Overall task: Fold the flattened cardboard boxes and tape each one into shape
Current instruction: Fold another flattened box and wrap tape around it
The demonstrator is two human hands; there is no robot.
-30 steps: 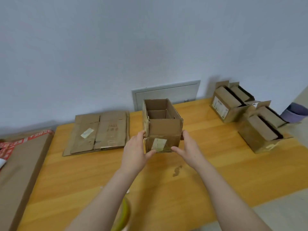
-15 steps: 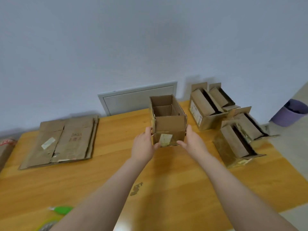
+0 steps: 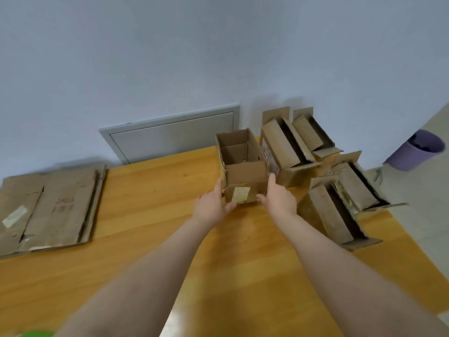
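Observation:
An open-topped cardboard box (image 3: pixel 245 178) with a pale label on its front stands upright on the wooden table (image 3: pixel 150 190). My left hand (image 3: pixel 211 206) grips its left front corner, fingers along the side and thumb on the front. My right hand (image 3: pixel 280 200) holds the right front corner the same way. A stack of flattened cardboard boxes (image 3: pixel 53 207) lies at the table's left. Two folded boxes (image 3: pixel 289 152) (image 3: pixel 340 205) with open flaps lie at the right, the nearer one close beside my right hand.
A grey metal panel (image 3: pixel 170 135) is set in the wall behind the table. A purple bin (image 3: pixel 418 152) stands on the floor at far right. A green object (image 3: pixel 36 333) shows at the bottom left edge. The table's right edge runs just past the folded boxes.
Both hands have carried the box to the right, next to the two folded boxes. The view has swung right, so the flattened stack now sits further left.

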